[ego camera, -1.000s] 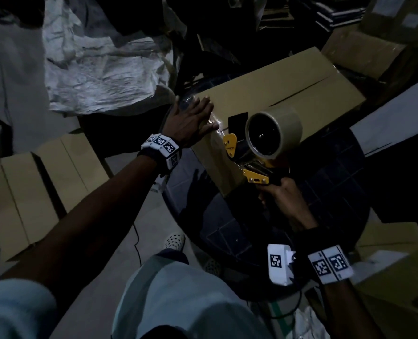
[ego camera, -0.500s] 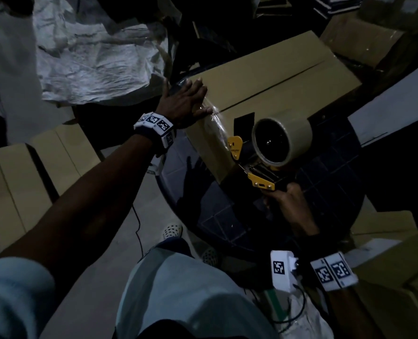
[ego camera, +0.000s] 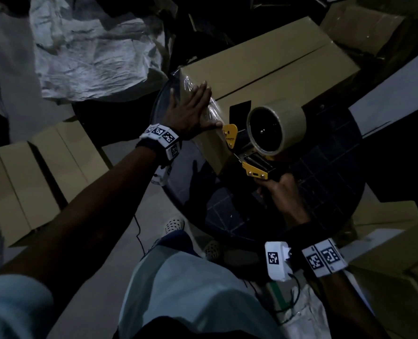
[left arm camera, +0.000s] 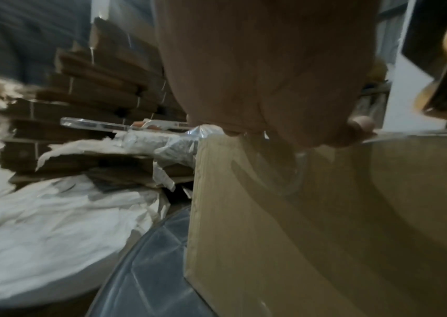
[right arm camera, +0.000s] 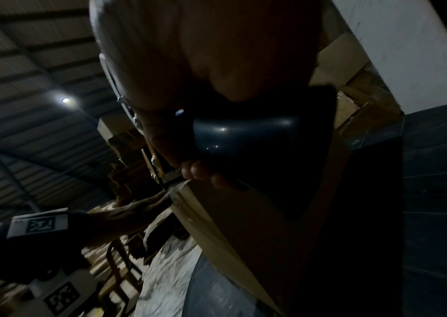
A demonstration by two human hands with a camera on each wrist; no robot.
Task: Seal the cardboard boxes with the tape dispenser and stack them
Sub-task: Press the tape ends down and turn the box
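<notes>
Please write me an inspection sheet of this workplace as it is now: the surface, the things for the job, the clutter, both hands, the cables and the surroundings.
Surface: round dark table with a grid pattern, the box lies on it.
Job's things: cardboard box, top seam untaped; clear tape over its near end; tape dispenser at that end.
Clutter: crumpled white sheeting on the floor.
Hands: left hand flat, presses the tape onto the box; right hand grips the dispenser handle.
Cables: thin black cable on the floor.
Surroundings: dim room; flat cartons at left, more boxes at right.
</notes>
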